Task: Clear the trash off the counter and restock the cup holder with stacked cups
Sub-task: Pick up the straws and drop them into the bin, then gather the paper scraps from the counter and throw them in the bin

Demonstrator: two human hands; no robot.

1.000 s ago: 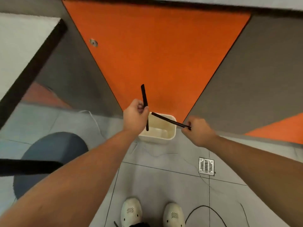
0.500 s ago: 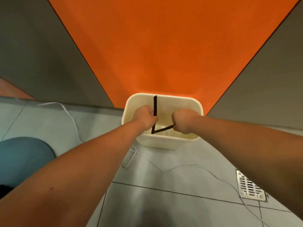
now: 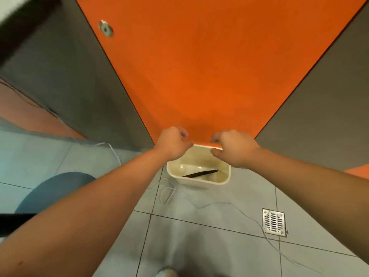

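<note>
A cream plastic bin [image 3: 201, 181] stands on the floor against the orange cabinet door. A thin black stick [image 3: 200, 173] lies inside it on the bottom; a second one is not clearly visible. My left hand [image 3: 173, 143] hovers above the bin's left rim with its fingers loosely curled and nothing in them. Above the right rim, my right hand [image 3: 233, 146] is also empty, fingers apart and blurred. No cups or cup holder are in view.
An orange door panel [image 3: 209, 66] sits between grey panels. A white cable [image 3: 229, 204] snakes over the grey floor tiles. A metal floor drain [image 3: 274, 222] lies at the right. A blue round stool seat [image 3: 52, 191] is at the left. A shoe tip [image 3: 166, 272] shows below.
Both hands have let go of the black sticks, which dropped into the bin. The hands have lifted and spread apart above the rim, and the view has pulled back.
</note>
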